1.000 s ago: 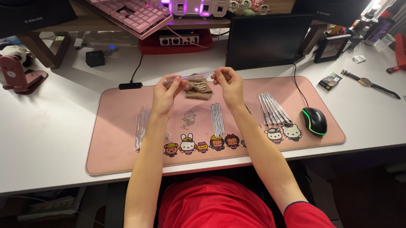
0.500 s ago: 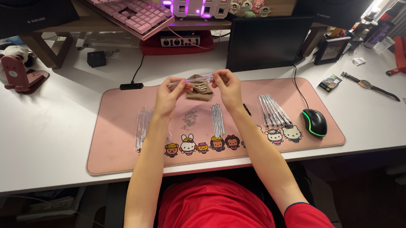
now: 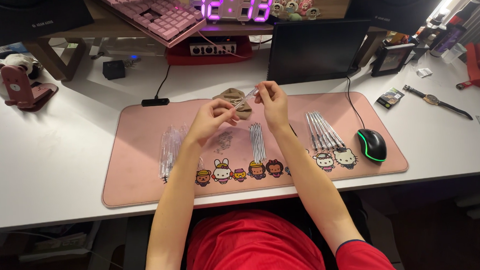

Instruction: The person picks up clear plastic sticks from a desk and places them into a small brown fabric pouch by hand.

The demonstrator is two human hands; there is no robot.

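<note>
Clear slender tube (image 3: 246,97), pen-barrel shaped, held level above the pink desk mat (image 3: 144,155), pinched at both ends. Right hand (image 3: 273,104) fingertips (image 3: 260,94) closed on the far end; left hand (image 3: 212,119) fingertips (image 3: 232,109) closed on the near end. Both grips are fine pinches with thumb against forefinger, not clenched fists.

Handling, judged from looks: light, stiff, thin-walled plastic; smooth and probably slippery; likely to flex or crack if bent from the ends. Best held near each end with light pressure, or mid-barrel for a one-hand carry.

Just behind the fingers: small tan pouch (image 3: 233,100) lying on the mat. Just below the left fingers: scatter of tiny metal parts (image 3: 224,141), too small to identify. Below the right fingers: tight bundle of thin rods (image 3: 257,142), laid side by side. Further right of the right hand: second row of slim grey rods (image 3: 321,130), fanned slightly. Further left of the left hand: heap of clear sleeves or tubes (image 3: 170,149).

Well right of the fingers: black mouse (image 3: 371,144) with green glow, on the mat edge. Well beyond: dark tablet screen (image 3: 314,51), pink keyboard (image 3: 154,14), glowing digit clock (image 3: 234,3).
</note>
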